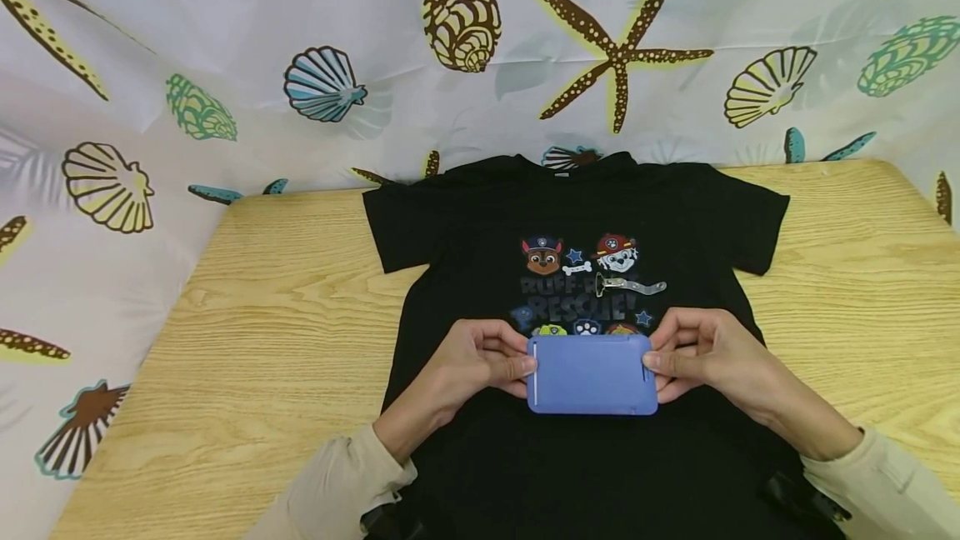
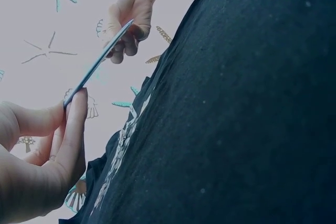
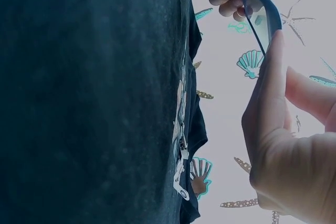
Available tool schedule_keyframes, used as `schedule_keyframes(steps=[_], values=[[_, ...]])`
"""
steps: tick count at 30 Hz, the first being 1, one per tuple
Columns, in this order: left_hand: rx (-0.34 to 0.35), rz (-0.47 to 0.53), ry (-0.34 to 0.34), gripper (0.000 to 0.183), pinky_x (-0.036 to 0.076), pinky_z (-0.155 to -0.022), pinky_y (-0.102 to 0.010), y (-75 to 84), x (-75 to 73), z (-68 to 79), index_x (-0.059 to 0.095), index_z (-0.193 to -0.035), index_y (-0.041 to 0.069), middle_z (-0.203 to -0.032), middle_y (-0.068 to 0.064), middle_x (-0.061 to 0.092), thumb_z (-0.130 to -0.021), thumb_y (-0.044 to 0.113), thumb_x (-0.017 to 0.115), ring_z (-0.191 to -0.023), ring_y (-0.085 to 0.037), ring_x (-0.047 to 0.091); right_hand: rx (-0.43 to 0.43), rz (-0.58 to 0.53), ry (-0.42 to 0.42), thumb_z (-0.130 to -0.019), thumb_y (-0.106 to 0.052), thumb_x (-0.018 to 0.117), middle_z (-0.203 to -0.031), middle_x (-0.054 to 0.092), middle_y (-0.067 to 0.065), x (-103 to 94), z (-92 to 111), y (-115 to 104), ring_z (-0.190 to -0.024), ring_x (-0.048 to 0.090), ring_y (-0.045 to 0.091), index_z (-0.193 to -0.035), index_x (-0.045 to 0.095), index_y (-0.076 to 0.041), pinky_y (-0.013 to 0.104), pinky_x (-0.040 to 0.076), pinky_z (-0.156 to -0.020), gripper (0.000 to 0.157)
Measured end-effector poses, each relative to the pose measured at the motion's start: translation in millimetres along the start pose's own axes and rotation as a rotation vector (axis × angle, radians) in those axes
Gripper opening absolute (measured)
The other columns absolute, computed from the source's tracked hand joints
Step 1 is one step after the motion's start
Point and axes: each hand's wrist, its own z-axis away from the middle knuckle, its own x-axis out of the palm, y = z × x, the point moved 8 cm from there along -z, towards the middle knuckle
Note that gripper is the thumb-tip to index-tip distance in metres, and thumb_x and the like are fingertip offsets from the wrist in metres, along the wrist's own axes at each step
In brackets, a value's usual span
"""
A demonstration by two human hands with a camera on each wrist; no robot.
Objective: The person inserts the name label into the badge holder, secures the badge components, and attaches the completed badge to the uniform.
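Observation:
A flat blue card holder point(image 1: 592, 375) is held level in both hands above a black T-shirt point(image 1: 487, 457). At its left end my left hand point(image 1: 480, 361) pinches it between thumb and fingers. The right hand point(image 1: 697, 357) pinches the other end, thumb beside a small slot. In the left wrist view the card holder point(image 2: 97, 65) appears edge-on, thin and tilted. A clear panel shows on its underside in the right wrist view. Beyond the hands, a badge strap clip point(image 1: 633, 284) with a metal clasp lies on the shirt's printed front.
The T-shirt is spread on a wood-grain table point(image 1: 300, 323), its collar toward the far edge. Behind the table hangs a white cloth point(image 1: 390, 7) printed with shells and starfish. Cartoon dog faces point(image 1: 542, 257) and lettering decorate the shirt.

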Motion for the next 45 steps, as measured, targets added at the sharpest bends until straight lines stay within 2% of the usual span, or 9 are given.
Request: schedule_keyframes(steps=[13, 20, 29, 32, 37, 45], values=[[0.001, 0.014, -0.006, 0.016, 0.060, -0.066, -0.042, -1.3, 1.5, 0.7, 0.060, -0.095, -0.017, -0.080, -0.011, 0.068, -0.082, -0.010, 0.068, -0.066, -0.018, 0.069, 0.003, -0.003, -0.007, -0.088, -0.004, 0.069, -0.079, 0.066, 0.012, 0.0, 0.3, 0.6, -0.066, 0.070, 0.025, -0.093, 0.053, 0.013, 0.043, 0.059, -0.062, 0.024], [0.002, 0.018, -0.007, 0.017, 0.060, -0.066, -0.041, -2.0, 1.9, 0.9, 0.061, -0.096, -0.017, -0.080, -0.011, 0.069, -0.082, -0.010, 0.068, -0.066, -0.018, 0.069, 0.009, -0.011, -0.013, -0.088, -0.003, 0.068, -0.079, 0.066, 0.012, 0.5, 0.6, 1.2, -0.068, 0.070, 0.025, -0.090, 0.056, 0.006, 0.043, 0.059, -0.063, 0.016], [0.004, 0.033, -0.002, 0.016, 0.060, -0.065, -0.040, -3.6, 5.0, 1.6, 0.060, -0.095, -0.018, -0.079, -0.010, 0.069, -0.082, -0.013, 0.067, -0.065, -0.017, 0.069, 0.010, -0.015, -0.023, -0.088, -0.002, 0.068, -0.078, 0.066, 0.011, -0.1, 1.0, 2.1, -0.068, 0.071, 0.024, -0.089, 0.056, 0.003, 0.042, 0.059, -0.062, 0.013], [0.006, 0.031, 0.004, 0.015, 0.060, -0.064, -0.041, -3.5, 5.3, 1.4, 0.060, -0.095, -0.018, -0.079, -0.010, 0.069, -0.082, -0.013, 0.067, -0.065, -0.017, 0.069, 0.008, -0.017, -0.031, -0.089, 0.001, 0.066, -0.078, 0.066, 0.011, 0.1, 1.0, 1.9, -0.068, 0.071, 0.024, -0.088, 0.058, -0.001, 0.042, 0.059, -0.062, 0.009], [-0.004, 0.026, 0.009, 0.016, 0.060, -0.064, -0.041, -4.3, 6.0, 1.5, 0.060, -0.095, -0.019, -0.078, -0.009, 0.068, -0.082, -0.014, 0.066, -0.065, -0.016, 0.068, 0.011, -0.020, -0.043, -0.089, 0.005, 0.064, -0.078, 0.066, 0.010, 0.9, 1.4, 2.2, -0.069, 0.071, 0.023, -0.086, 0.059, -0.007, 0.042, 0.059, -0.062, 0.012], [-0.012, 0.014, 0.012, 0.016, 0.060, -0.065, -0.041, -6.4, 5.8, 1.3, 0.061, -0.095, -0.018, -0.079, -0.011, 0.069, -0.082, -0.013, 0.067, -0.065, -0.017, 0.069, 0.035, -0.018, -0.043, -0.089, 0.001, 0.066, -0.076, 0.065, 0.009, 2.0, 1.0, 4.7, -0.068, 0.070, 0.022, -0.086, 0.057, -0.002, 0.042, 0.059, -0.062, 0.010]])
